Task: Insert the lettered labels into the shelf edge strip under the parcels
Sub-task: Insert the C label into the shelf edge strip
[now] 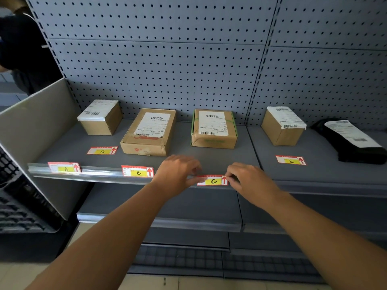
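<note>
Shelf edge strip is running left from the hands, already carrying labels A and B. Left hand and right hand are pinching opposite ends of label C between them, seating it in the strip. Next, likely: pressing it home, then fetching label E, lying beyond the right hand.

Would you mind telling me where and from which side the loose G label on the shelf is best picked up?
Take the G label by its near long edge, coming from the front of the shelf. It lies flat on the shelf surface, so a fingertip likely has to lift that edge before pinching. A small box stands behind it and a larger parcel to its right; front and left are free.
</note>
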Tool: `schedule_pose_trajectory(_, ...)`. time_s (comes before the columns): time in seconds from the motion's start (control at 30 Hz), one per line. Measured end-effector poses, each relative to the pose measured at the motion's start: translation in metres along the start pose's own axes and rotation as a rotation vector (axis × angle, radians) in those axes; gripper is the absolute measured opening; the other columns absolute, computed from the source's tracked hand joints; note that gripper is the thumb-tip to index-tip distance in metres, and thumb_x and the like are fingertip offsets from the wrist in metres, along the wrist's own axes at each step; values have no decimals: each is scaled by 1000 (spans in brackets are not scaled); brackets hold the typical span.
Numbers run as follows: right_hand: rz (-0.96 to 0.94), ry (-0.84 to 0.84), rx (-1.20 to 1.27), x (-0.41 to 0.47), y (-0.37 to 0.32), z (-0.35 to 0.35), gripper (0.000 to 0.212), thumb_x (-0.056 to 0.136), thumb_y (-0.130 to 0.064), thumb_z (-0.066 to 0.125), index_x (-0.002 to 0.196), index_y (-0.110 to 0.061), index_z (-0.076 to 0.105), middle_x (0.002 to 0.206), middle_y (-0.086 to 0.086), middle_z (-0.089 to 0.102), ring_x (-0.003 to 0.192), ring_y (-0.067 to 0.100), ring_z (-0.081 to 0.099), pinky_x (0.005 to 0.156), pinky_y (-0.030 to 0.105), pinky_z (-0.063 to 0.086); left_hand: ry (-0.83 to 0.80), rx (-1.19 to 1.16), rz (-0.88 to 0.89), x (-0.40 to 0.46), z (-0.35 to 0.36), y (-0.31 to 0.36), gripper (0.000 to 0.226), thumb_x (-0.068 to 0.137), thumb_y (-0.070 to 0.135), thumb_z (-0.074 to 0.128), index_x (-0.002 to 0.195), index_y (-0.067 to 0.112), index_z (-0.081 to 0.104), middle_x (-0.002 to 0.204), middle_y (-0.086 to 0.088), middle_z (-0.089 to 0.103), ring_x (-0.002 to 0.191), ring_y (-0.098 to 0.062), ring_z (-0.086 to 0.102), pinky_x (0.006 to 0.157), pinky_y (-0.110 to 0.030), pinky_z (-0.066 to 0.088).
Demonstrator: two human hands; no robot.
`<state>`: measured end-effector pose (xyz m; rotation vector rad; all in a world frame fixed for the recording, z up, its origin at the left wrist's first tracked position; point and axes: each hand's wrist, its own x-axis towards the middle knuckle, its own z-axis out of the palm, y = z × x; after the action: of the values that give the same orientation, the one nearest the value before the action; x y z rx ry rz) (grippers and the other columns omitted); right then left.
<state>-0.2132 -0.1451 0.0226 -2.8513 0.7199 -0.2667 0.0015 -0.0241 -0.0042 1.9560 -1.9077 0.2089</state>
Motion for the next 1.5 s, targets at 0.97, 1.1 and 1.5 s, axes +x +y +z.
schedule_pose_trajectory(0.97,-119,206,270,-9,22,-2,6,91,-16,69,92,-21,65,87,-10,68,81,7,66,73,38,59,73,-155,24,1,-12,11,15,90,35,74,97,21,76,82,10,72,70,-3,63,73,-21,51)
schedule_pose_trajectory(1.1,-121,209,237,-10,21,4,9,92,-18,69,98,-23,65,90,-13,69,82,4,65,72,34,59,40,-164,-1,2,-10,10,16,91,34,73,99,21,75,83,10,72,72,-3,63,71,-23,52)
schedule_pose_trajectory(1.5,-161,188,97,-6,25,12,6,94,-18,65,100,-21,66,90,-7,65,85,13,60,72,41,54,84,-93,16,-2,-1,5,15,92,36,71,96,22,76,87,8,67,78,-4,54,80,-26,45)
